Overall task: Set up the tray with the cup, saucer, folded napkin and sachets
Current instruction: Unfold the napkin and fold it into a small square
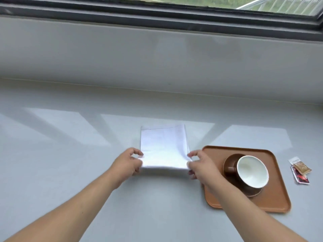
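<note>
Two hands on the napkin (164, 147), head view: left hand (126, 165) and right hand (201, 165) each pinch a near corner, fingers closed on the cloth, which lies mid-bench just left of the tray (277, 194). Cup (252, 171) sits on saucer (229, 165) on the tray; sachets (299, 170) lie off its right edge. Risk: uneven pull skews the fold; right forearm could nudge the cup. Bench (70, 154) pale grey, glossy, under a window (174, 7).

two bare forearms, no sleeves, left grip (126, 165), right grip (201, 165)
</note>
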A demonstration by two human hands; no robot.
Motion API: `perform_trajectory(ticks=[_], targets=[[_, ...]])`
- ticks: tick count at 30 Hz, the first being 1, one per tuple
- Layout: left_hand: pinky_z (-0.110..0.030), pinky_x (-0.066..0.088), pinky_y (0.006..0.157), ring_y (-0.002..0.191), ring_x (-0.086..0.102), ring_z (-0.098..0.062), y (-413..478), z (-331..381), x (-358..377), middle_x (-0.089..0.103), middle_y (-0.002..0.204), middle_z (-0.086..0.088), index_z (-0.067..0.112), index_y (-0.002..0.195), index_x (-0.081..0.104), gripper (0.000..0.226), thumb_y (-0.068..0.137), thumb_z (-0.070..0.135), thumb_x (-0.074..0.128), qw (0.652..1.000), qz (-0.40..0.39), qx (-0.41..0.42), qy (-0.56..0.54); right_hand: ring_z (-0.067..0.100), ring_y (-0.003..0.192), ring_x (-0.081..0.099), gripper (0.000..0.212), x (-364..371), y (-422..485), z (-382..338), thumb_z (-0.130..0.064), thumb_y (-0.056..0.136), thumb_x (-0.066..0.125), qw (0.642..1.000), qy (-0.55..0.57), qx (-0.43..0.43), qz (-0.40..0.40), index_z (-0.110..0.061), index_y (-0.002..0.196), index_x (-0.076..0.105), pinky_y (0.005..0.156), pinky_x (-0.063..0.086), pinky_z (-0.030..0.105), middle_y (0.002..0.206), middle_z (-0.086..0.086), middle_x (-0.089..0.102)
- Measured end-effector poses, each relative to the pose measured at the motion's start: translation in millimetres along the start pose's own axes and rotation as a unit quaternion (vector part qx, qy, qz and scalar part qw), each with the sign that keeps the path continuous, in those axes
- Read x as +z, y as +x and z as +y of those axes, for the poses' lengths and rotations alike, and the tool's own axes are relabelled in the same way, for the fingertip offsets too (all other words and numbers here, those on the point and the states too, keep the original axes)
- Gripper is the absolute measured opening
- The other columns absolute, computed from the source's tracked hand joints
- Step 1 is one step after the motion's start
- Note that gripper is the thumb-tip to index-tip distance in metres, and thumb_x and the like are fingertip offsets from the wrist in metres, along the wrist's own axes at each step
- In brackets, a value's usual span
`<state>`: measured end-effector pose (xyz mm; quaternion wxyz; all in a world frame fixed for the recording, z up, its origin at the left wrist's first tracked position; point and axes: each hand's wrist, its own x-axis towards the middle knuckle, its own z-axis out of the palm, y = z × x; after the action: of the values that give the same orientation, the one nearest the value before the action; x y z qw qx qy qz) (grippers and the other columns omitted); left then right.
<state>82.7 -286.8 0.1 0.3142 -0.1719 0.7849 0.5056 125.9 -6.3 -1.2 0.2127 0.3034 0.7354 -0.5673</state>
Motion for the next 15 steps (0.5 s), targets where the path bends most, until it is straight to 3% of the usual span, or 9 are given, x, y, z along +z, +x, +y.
perform_trajectory(ticks=[3, 6, 11, 15], targets=[[-0.029, 0.049, 0.067, 0.065, 0.064, -0.015, -5.1, -36.0, 1.2, 0.071, 0.068, 0.0, 0.021, 0.094, 0.078, 0.021, 0.087, 0.007, 0.064, 0.994, -0.065, -0.045, 0.076, 0.019, 0.052, 0.059, 0.02, 6.2, -8.0, 32.3, 0.0, 0.09, 0.059, 0.994, -0.078, 0.022, -0.075, -0.015, 0.097, 0.071, 0.053, 0.046, 0.03, 0.07, 0.008, 0.058], [-0.027, 0.048, 0.062, 0.064, 0.063, -0.013, -5.8, -44.9, -6.6, 0.064, 0.064, 0.01, 0.023, 0.097, 0.079, 0.019, 0.08, 0.016, 0.072, 0.988, -0.11, -0.051, 0.098, 0.019, 0.054, 0.062, 0.025, 5.1, -11.3, 41.1, -0.002, 0.089, 0.057, 0.99, -0.103, 0.023, -0.094, -0.019, 0.099, 0.071, 0.054, 0.048, 0.031, 0.07, 0.007, 0.055], [-0.019, 0.045, 0.057, 0.057, 0.052, -0.006, -4.0, -42.4, -15.3, 0.053, 0.067, 0.013, 0.028, 0.099, 0.076, 0.031, 0.069, 0.028, 0.083, 0.973, -0.147, -0.015, 0.178, 0.021, 0.053, 0.065, 0.043, 4.1, -11.4, 37.6, -0.007, 0.083, 0.052, 0.988, -0.104, 0.014, -0.109, -0.039, 0.109, 0.064, 0.05, 0.051, 0.031, 0.066, 0.0, 0.052], [-0.016, 0.044, 0.057, 0.057, 0.052, 0.0, 0.0, -46.3, -14.5, 0.057, 0.074, 0.014, 0.036, 0.101, 0.069, 0.032, 0.074, 0.02, 0.074, 0.953, -0.153, 0.033, 0.258, 0.014, 0.05, 0.052, 0.043, 2.5, -5.4, 34.2, -0.016, 0.076, 0.057, 0.979, -0.166, -0.018, -0.119, -0.048, 0.105, 0.062, 0.05, 0.042, 0.027, 0.066, -0.01, 0.048]])
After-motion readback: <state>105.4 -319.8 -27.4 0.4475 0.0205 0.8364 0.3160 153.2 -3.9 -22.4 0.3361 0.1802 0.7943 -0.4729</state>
